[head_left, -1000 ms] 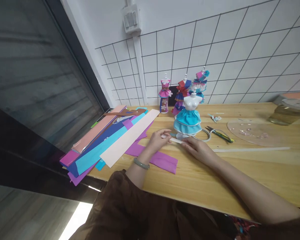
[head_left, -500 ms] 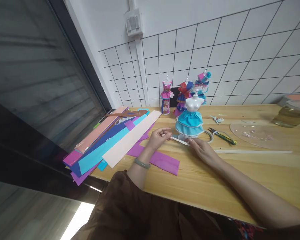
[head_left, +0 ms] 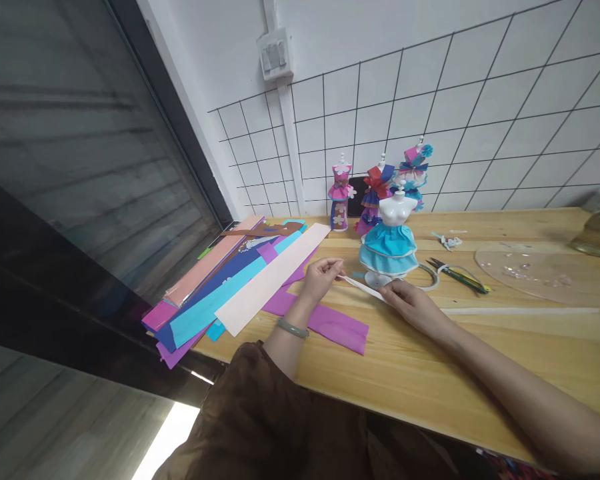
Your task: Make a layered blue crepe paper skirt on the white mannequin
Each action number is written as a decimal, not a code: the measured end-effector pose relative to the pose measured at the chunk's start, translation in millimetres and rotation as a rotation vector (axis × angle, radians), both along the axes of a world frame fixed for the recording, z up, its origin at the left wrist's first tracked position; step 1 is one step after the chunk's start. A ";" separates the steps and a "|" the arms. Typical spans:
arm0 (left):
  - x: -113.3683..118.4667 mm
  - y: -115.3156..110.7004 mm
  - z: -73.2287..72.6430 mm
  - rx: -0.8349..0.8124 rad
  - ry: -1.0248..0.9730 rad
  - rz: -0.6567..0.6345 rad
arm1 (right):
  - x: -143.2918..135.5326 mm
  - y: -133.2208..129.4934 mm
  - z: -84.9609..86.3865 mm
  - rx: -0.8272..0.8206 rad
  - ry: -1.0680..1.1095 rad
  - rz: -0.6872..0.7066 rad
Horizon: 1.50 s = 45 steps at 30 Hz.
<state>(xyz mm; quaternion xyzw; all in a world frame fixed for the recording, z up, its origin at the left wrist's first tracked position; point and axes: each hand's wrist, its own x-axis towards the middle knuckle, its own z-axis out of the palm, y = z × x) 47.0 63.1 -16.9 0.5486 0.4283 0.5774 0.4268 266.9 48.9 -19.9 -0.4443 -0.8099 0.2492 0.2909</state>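
Note:
A thin white strip (head_left: pixel 364 287) stretches between my two hands just above the wooden table. My left hand (head_left: pixel 322 277) pinches its left end between thumb and fingers. Further along, my right hand (head_left: pixel 405 297) grips the strip, and a long white length lies on the table to the right of it. Right behind my right hand stands a small white dress form (head_left: pixel 397 208) wearing a tiered turquoise skirt (head_left: pixel 390 241) with white edging. A flat purple piece (head_left: pixel 340 327), which looks like crepe paper, lies near my left wrist.
Coloured paper strips (head_left: pixel 275 275) are heaped at the left. Behind the white form stand several dressed forms (head_left: pixel 340 200). To the right are a white tape ring (head_left: pixel 434 277), green-handled snips (head_left: pixel 463 278), a clear round tray (head_left: pixel 525 270) with small clear bits, and a jar (head_left: pixel 597 230).
The view has shifted slightly, so everything sits a little further right. Both hands keep their hold on the white strip, with little other visible movement.

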 end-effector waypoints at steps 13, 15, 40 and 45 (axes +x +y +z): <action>-4.1 1.9 -3.6 0.012 0.076 0.083 | -2.0 -4.4 -0.2 -0.090 -0.089 0.082; -4.1 1.7 -3.6 0.012 0.077 0.089 | -1.9 -5.1 0.2 -0.085 -0.098 0.077; -7.5 4.2 -4.7 0.063 0.094 0.279 | -2.8 -7.4 -0.8 -0.117 -0.127 0.080; -6.4 2.8 -3.8 0.065 0.099 0.279 | -2.3 -8.7 1.0 -0.126 -0.130 0.086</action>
